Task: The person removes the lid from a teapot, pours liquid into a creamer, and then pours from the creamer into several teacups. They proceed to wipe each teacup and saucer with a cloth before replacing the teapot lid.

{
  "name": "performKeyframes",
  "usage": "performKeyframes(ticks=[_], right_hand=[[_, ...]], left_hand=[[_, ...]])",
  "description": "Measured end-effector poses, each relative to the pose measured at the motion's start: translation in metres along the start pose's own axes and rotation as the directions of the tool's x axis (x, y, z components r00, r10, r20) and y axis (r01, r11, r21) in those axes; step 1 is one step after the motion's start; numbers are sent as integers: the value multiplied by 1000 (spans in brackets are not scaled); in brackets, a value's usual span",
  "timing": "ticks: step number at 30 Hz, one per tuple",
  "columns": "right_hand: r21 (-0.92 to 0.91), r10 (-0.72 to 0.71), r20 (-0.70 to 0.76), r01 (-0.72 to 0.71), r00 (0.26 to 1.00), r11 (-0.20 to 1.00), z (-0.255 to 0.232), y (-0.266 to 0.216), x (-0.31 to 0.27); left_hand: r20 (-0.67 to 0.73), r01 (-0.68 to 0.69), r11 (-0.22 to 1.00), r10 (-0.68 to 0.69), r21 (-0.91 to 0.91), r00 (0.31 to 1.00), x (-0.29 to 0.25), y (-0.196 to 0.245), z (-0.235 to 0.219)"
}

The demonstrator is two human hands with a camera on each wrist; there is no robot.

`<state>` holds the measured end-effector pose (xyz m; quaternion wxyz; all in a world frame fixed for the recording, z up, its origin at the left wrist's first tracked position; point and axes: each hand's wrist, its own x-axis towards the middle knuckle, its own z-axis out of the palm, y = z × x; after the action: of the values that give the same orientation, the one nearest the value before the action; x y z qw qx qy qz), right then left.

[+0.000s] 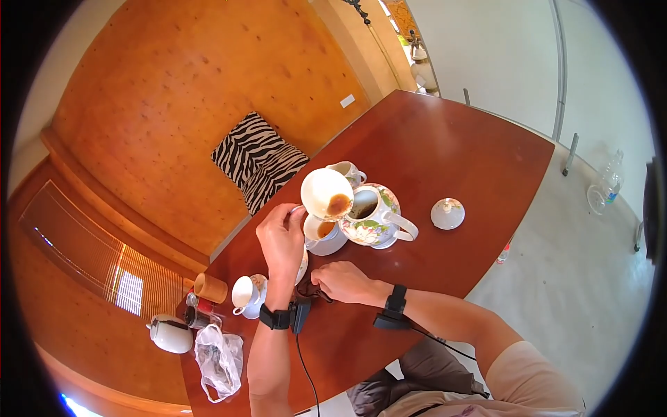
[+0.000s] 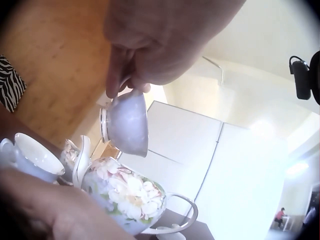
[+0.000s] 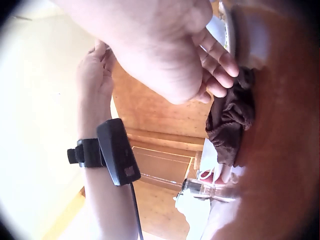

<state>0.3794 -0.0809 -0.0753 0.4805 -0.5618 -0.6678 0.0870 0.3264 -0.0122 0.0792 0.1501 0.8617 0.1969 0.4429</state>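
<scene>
My left hand (image 1: 278,240) pinches the handle of a white teacup (image 1: 321,187) between thumb and fingers. That cup is tipped on its side beside the open mouth of a flowered teapot (image 1: 367,233), with a little brown tea inside it. Below it a second teacup (image 1: 313,227) with tea stands on a saucer (image 1: 332,247). My right hand (image 1: 347,281) is low over the table, its fingers loosely bent, fingertips right at a crumpled dark brown cloth (image 3: 232,120). In the left wrist view the raised cup's pale lilac outside (image 2: 129,122) shows above the teapot.
The teapot's lid (image 1: 448,213) lies on the table (image 1: 479,153) to the right. Another cup (image 1: 345,171) stands behind the teapot. Towards the left are a cup on a saucer (image 1: 244,295), a wooden canister (image 1: 210,288), a white kettle (image 1: 171,335) and a plastic bag (image 1: 219,358).
</scene>
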Motion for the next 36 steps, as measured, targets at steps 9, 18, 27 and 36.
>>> performKeyframes(ticks=[9, 18, 27, 36], right_hand=[[-53, -13, 22, 14, 1000, 999, -1, -3, 0], [-69, -31, 29, 33, 999, 997, -1, -2, 1], [-16, -23, -15, 22, 1000, 1000, -6, 0, 2], [-32, -59, -43, 58, 997, 998, -8, 0, 3]], left_hand=[[38, -381, 890, 384, 252, 922, 6, 13, 20], [111, -536, 763, 536, 361, 837, 4, 19, 25], [-215, 191, 962, -232, -195, 949, -23, -53, -24], [-247, 410, 825, -522, -388, 816, -140, -196, -78]])
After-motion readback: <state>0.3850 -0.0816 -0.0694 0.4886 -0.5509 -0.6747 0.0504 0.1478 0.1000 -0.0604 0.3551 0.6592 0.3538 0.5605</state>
